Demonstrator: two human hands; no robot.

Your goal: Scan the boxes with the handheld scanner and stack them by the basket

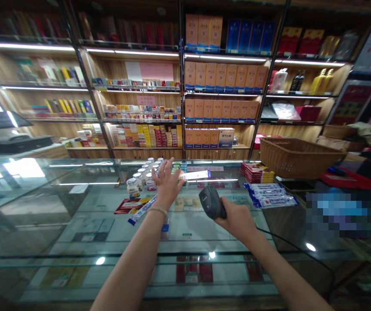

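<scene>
My left hand (167, 180) reaches forward over the glass counter (75, 224) and grips a long white-and-blue packet (196, 175) by its left end, holding it level above the glass. My right hand (235, 218) is closed round a dark grey handheld barcode scanner (210, 201), whose head sits just below the packet. A black cable (289, 246) runs from the scanner to the right. A second white-and-blue strip packet (142, 210) lies on the glass under my left wrist. Small white-capped bottles (140, 179) stand in rows just left of my left hand.
More blue-and-white packets (269, 195) and a stack of red boxes (257, 172) lie on the right of the counter, before a wicker basket (297, 157). Shelves of orange boxes (221, 93) and small cartons fill the back wall. A dark register unit (11, 142) stands at the left.
</scene>
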